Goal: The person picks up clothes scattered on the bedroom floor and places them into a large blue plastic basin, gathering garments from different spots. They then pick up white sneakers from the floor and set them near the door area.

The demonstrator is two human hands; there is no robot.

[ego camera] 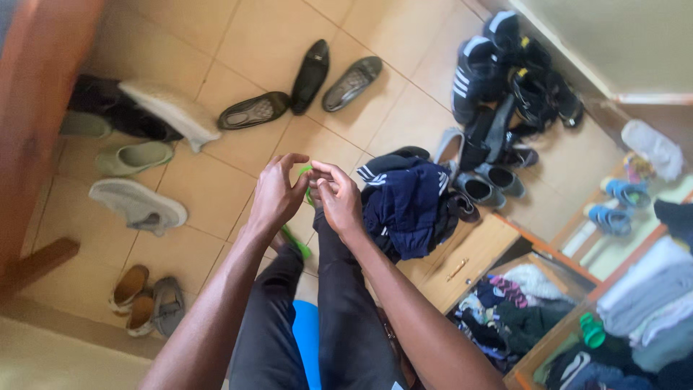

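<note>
The green strip (pixel 306 189), a thin bright-green thing whose kind is hard to tell, sits between the person's two hands above the tiled floor (pixel 209 188), roughly over the knees of the dark trousers (pixel 346 318); a second bit of the same green (pixel 297 244) shows lower down by the left leg, and it is not clear whether the two are one piece. The left hand (pixel 276 196) has its fingertips closed on the strip from the left, and the right hand (pixel 339 198) has its thumb and fingers pinched on it from the right, so both hands are clamped on it and nearly touching each other. The likeliest slip, as I judge it, is that so narrow a thing escapes one pinch, since only the fingertips hold it; it would then fall among the clutter below, near the heap of navy clothing (pixel 404 206) or the black flat shoes (pixel 310 76), where it is easily lost. A second risk is pulling the hands apart too hard, which could stretch or snap something this thin. The view itself is tilted and the hands cover most of the strip, so the person may be working partly by feel. The pale sneakers (pixel 137 206) and sandals (pixel 144 300) to the left lie well apart and pose no trouble, while the open wooden drawer (pixel 462 263) beside the right leg could catch an elbow.
</note>
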